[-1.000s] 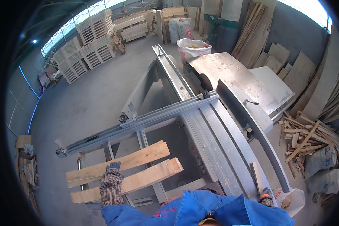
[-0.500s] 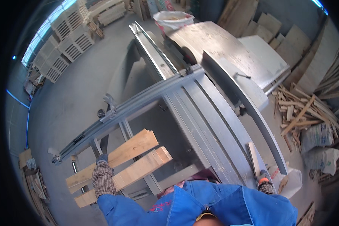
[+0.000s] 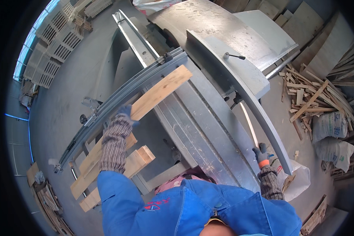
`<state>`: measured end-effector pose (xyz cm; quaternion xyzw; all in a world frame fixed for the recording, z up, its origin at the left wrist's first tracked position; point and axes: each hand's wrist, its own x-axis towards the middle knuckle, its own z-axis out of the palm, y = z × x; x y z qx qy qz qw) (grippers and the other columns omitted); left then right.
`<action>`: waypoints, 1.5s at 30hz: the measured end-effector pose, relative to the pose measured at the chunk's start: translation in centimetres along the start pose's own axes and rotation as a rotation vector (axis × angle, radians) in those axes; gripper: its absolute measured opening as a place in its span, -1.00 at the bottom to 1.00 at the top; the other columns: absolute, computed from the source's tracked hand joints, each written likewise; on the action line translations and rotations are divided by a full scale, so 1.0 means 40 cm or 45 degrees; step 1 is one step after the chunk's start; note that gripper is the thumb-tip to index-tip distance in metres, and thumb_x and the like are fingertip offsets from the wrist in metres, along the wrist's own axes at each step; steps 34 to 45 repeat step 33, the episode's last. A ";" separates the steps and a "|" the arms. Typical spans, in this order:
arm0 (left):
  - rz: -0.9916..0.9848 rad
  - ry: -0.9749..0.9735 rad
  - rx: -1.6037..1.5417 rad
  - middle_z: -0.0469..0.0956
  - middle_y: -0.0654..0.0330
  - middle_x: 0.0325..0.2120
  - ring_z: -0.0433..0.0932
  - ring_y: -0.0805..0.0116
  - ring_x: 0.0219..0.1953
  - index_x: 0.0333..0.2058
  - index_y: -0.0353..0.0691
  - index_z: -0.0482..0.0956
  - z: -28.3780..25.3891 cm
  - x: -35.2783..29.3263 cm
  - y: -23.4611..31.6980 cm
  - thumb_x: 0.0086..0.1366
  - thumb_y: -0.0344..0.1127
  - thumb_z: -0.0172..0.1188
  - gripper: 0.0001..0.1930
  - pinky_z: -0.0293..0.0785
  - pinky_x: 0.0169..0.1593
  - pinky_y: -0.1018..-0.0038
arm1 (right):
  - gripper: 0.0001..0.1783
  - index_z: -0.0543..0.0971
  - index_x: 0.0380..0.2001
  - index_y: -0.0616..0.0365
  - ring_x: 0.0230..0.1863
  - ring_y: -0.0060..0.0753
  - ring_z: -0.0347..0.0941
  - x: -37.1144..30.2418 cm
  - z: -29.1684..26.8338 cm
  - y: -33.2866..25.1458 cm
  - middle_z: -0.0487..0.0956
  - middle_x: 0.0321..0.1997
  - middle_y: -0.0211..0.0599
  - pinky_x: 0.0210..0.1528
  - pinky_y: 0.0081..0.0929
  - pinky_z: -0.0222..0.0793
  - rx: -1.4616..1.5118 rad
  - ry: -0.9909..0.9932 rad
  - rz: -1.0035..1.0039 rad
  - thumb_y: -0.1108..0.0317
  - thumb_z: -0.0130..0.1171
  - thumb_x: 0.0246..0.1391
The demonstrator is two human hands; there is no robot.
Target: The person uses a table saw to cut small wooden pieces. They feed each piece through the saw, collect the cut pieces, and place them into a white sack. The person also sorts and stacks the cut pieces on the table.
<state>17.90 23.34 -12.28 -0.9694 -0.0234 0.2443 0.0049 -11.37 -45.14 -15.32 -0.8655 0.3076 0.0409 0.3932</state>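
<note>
My left hand [image 3: 125, 113], in a grey glove, is closed on the near end of a pale wooden board [image 3: 161, 92]. The board slants up to the right, its far end over the metal saw table [image 3: 208, 118]. My gloved right hand [image 3: 261, 154] is at the table's right edge, closed at the near end of a thin wood strip [image 3: 249, 122] that points away from me beside the curved metal fence [image 3: 259, 112]. Below my left forearm, more boards [image 3: 135, 162] lie across the side frame, partly hidden by my sleeve.
A sliding rail [image 3: 135, 39] runs along the table's far side. Scrap wood [image 3: 308, 96] is heaped at the right, above white sacks [image 3: 330, 126]. Stacked pallets [image 3: 47, 55] stand far left. A lever [image 3: 234, 56] juts from the fence block.
My left hand has moved up and right, lifting one board from the side frame out toward the table. My right hand has gone forward with the strip. The view has shifted.
</note>
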 end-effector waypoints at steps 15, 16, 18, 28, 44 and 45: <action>0.113 0.072 -0.018 0.31 0.00 0.14 0.29 0.03 0.25 0.30 -0.12 0.26 -0.084 0.316 0.417 -0.18 0.13 0.53 0.06 0.26 0.34 0.26 | -0.36 0.35 0.27 0.06 -0.48 -0.54 0.45 0.158 0.144 -0.361 0.50 -0.31 -0.35 -0.48 -0.54 0.39 0.531 -0.429 0.169 0.26 0.20 0.10; 0.163 0.080 0.014 0.31 0.02 0.14 0.29 0.04 0.25 0.28 -0.12 0.28 -0.069 0.329 0.416 -0.15 0.12 0.53 0.02 0.27 0.34 0.26 | -0.37 0.34 0.27 0.05 -0.47 -0.54 0.45 0.193 0.157 -0.378 0.50 -0.29 -0.35 -0.47 -0.54 0.40 0.558 -0.475 0.163 0.25 0.19 0.12; 0.271 0.111 0.082 0.32 0.06 0.14 0.29 0.06 0.25 0.25 -0.11 0.33 -0.073 0.346 0.415 -0.11 0.11 0.52 -0.05 0.28 0.33 0.26 | -0.39 0.34 0.28 0.04 -0.46 -0.55 0.46 0.264 0.187 -0.422 0.50 -0.27 -0.36 -0.46 -0.54 0.41 0.622 -0.558 0.141 0.25 0.17 0.15; 0.277 0.250 0.170 0.19 0.25 0.30 0.14 0.17 0.35 0.25 0.25 0.39 -0.088 0.333 0.447 0.01 0.14 0.45 -0.20 -0.11 0.47 0.11 | -0.36 0.30 0.35 -0.15 -0.34 -0.54 0.51 0.447 0.248 -0.544 0.51 -0.18 -0.41 -0.41 -0.52 0.44 0.478 -0.554 0.012 0.11 0.13 0.20; 0.049 0.270 0.215 0.03 0.14 0.38 -0.05 0.04 0.46 0.40 0.24 0.17 -0.146 0.298 0.463 0.08 0.30 0.32 -0.06 -0.29 0.49 -0.05 | -0.28 0.26 0.39 -0.22 -0.28 -0.50 0.56 0.441 0.251 -0.571 0.54 -0.12 -0.44 -0.36 -0.51 0.46 0.315 -0.621 0.086 0.03 0.15 0.16; 0.049 0.270 0.215 0.03 0.14 0.38 -0.05 0.04 0.46 0.40 0.24 0.17 -0.146 0.298 0.463 0.08 0.30 0.32 -0.06 -0.29 0.49 -0.05 | -0.28 0.26 0.39 -0.22 -0.28 -0.50 0.56 0.441 0.251 -0.571 0.54 -0.12 -0.44 -0.36 -0.51 0.46 0.315 -0.621 0.086 0.03 0.15 0.16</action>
